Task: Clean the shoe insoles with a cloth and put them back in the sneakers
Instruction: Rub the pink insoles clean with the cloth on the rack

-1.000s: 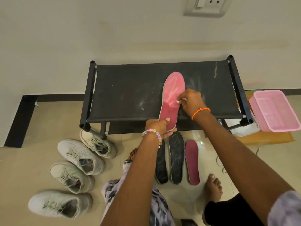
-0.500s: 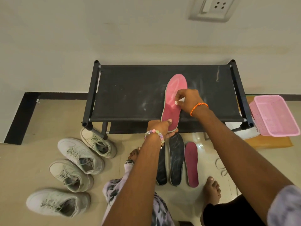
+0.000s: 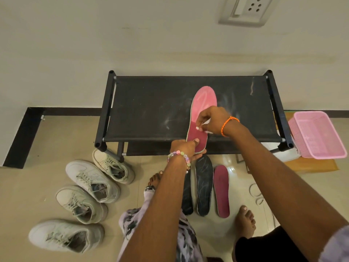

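A pink insole [image 3: 203, 103] lies lengthwise on the black fabric top of a shoe rack [image 3: 151, 110], its heel end darker and overhanging the front edge. My left hand [image 3: 186, 148] pinches that heel end, thumb on top. My right hand [image 3: 212, 121] holds a small white cloth [image 3: 204, 128] and presses it on the insole's middle. On the floor below lie two black insoles [image 3: 204, 184] and a dark red insole [image 3: 221, 191]. Several pale sneakers [image 3: 90, 180] stand at the left.
A pink plastic basket [image 3: 317, 135] sits to the right of the rack on a brown board. My bare feet [image 3: 245, 222] stand close to the floor insoles. A wall with a socket plate [image 3: 247, 11] rises behind the rack.
My right hand with the cloth has slid down the insole from the middle toward the heel end. My left hand has kept its hold on the heel.
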